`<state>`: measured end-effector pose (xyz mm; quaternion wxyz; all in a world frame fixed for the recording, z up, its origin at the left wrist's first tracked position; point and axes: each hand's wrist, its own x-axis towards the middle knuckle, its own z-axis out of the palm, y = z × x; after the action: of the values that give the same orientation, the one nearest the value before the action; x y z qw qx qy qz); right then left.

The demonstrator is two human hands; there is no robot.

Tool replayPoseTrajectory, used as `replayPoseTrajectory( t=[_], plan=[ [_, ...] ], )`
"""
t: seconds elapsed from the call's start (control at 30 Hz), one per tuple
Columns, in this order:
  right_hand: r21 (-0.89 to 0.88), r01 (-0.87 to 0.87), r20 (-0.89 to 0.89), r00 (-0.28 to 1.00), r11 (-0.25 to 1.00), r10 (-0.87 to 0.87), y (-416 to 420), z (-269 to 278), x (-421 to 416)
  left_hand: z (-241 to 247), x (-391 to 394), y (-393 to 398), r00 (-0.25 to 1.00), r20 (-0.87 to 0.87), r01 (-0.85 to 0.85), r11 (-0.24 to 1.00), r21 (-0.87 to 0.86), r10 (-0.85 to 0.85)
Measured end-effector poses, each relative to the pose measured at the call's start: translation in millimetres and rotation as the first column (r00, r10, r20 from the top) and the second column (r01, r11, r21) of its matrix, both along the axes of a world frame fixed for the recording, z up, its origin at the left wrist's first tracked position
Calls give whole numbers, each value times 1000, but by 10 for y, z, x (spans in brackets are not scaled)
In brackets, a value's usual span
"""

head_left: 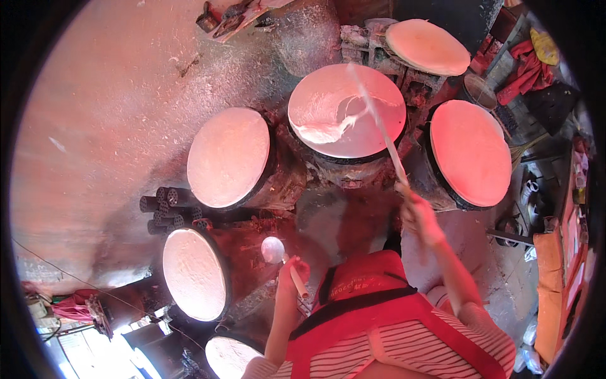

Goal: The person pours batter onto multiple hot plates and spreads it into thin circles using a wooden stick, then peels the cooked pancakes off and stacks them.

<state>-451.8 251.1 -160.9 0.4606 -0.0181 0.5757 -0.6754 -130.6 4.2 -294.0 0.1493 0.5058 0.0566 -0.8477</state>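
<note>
My right hand (419,215) grips a long pale stick (381,125) that slants up across the centre griddle (371,135). The stick is blurred near its upper end. On that round griddle, white batter (319,132) forms an uneven layer with a curved, ragged edge, and some bare metal shows at its lower right. My left hand (293,274) is closed around the wooden handle of a round ladle (273,249), held low in front of my red apron (362,279). The ladle is near the drum stove at the left, apart from the batter.
Pale rounds cover griddles at the left (229,156), lower left (195,275) and right (471,151). Another pale round (428,46) rests on blocks at upper right. Perforated coal briquettes (173,211) are stacked by the left stoves. A cable (94,287) crosses the lower left.
</note>
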Motion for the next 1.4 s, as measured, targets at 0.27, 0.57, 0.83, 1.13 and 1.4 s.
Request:
replayPoseTrajectory(
  t=[0.27,0.57,0.83,1.13,1.4],
  plan=[
    [-354,255,-153,933,900,-325,-3585,-1501,203,637,621,707,987,153,-50,998,-27,54],
    [-448,575,617,753,684,-229,-3148,-1656,880,562,1007,897,999,26,-42,989,-142,46],
    [-56,403,-30,914,914,-405,-1517,-754,399,806,402,670,1000,12,28,990,-136,-27],
    [-61,-59,41,997,996,61,-1462,-632,317,963,-178,824,989,3,144,977,-159,-145],
    [-119,154,112,984,981,-141,-513,-683,-615,904,-784,1176,990,-13,136,983,-125,-139]
  ],
)
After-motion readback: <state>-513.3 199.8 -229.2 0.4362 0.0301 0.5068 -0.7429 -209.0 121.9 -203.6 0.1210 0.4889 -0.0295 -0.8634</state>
